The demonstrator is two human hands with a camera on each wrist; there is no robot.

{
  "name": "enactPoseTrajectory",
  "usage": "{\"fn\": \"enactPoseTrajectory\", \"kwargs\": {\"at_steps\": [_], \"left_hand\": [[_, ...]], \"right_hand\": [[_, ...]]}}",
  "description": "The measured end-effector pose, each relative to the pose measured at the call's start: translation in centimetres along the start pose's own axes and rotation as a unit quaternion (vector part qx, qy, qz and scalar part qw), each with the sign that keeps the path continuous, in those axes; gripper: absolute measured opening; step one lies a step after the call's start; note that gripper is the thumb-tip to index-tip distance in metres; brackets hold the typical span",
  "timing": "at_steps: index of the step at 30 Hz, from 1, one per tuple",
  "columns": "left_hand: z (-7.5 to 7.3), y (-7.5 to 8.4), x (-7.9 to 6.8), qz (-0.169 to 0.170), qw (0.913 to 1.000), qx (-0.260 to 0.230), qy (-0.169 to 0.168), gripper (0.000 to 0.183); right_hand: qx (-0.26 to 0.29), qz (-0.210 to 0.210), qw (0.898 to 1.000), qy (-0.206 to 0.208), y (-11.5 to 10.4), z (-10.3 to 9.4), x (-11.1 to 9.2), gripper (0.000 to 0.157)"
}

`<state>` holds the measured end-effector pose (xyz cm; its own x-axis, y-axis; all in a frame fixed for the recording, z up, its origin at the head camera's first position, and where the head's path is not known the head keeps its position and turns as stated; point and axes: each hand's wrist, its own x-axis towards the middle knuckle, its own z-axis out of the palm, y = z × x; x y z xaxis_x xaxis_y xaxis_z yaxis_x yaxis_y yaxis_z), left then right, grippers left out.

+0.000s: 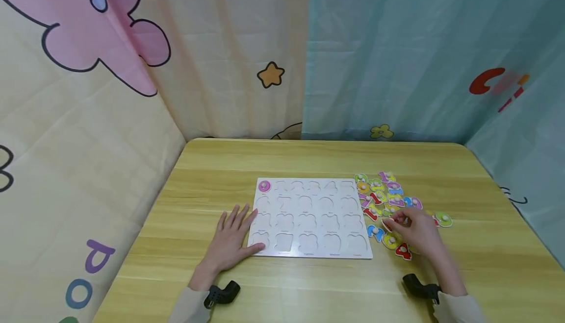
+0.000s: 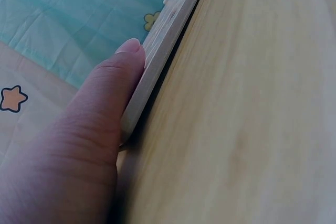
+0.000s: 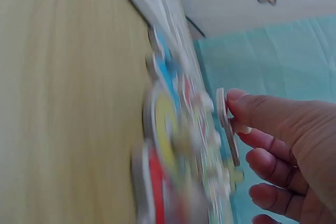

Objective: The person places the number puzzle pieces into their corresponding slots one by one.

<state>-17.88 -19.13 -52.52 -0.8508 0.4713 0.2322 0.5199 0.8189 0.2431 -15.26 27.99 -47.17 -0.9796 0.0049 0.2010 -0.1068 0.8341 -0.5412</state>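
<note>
A white puzzle board (image 1: 295, 211) with rows of shaped recesses lies on the table. In its top left recess sits a pink ring-shaped piece (image 1: 264, 186) with a knob. My left hand (image 1: 228, 247) rests at the board's left edge, fingers spread; its thumb (image 2: 118, 77) lies along the near edge. Just right of the board, my right hand (image 1: 418, 231) pinches a thin wooden puzzle piece (image 3: 228, 124) by its knob between thumb and fingers. That piece is seen edge-on, raised above the others, so its number cannot be read.
Colourful knobbed number pieces lie loosely spread right of the board, among them a red four (image 1: 403, 251), a yellow piece (image 1: 391, 240) and a blue piece (image 1: 375, 233). The wooden table (image 1: 309, 288) reaches back to printed curtains (image 1: 384, 58).
</note>
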Motion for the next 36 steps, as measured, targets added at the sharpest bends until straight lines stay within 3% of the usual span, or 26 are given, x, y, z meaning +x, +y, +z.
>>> {"fn": "enactPoseTrajectory", "kwargs": {"at_steps": [7, 11, 18, 23, 29, 36], "left_hand": [[-0.1, 0.0, -0.1, 0.004, 1.0, -0.001, 0.001, 0.09], [-0.1, 0.1, 0.1, 0.005, 1.0, 0.005, -0.005, 0.092], [-0.1, 0.2, -0.2, -0.003, 0.9998, 0.008, -0.02, 0.091], [-0.2, 0.2, -0.2, -0.01, 0.9996, 0.007, -0.023, 0.091], [-0.1, 0.2, -0.2, -0.009, 0.9996, 0.004, -0.025, 0.09], [-0.4, 0.2, -0.3, -0.005, 0.9998, -0.001, -0.018, 0.09]], "right_hand": [[0.047, -0.087, 0.994, -0.042, -4.6, 4.5, 5.2, 0.021], [0.067, -0.1, 0.989, -0.081, -7.9, 7.2, 8.5, 0.021], [0.038, -0.129, 0.983, -0.126, -13.4, 11.6, 12.7, 0.02], [0.031, -0.133, 0.981, -0.137, -15.8, 13.9, 14.3, 0.019], [0.026, -0.141, 0.982, -0.127, -16.7, 15.5, 15.0, 0.02], [0.03, -0.121, 0.985, -0.123, -17.3, 16.3, 15.1, 0.016]]}}
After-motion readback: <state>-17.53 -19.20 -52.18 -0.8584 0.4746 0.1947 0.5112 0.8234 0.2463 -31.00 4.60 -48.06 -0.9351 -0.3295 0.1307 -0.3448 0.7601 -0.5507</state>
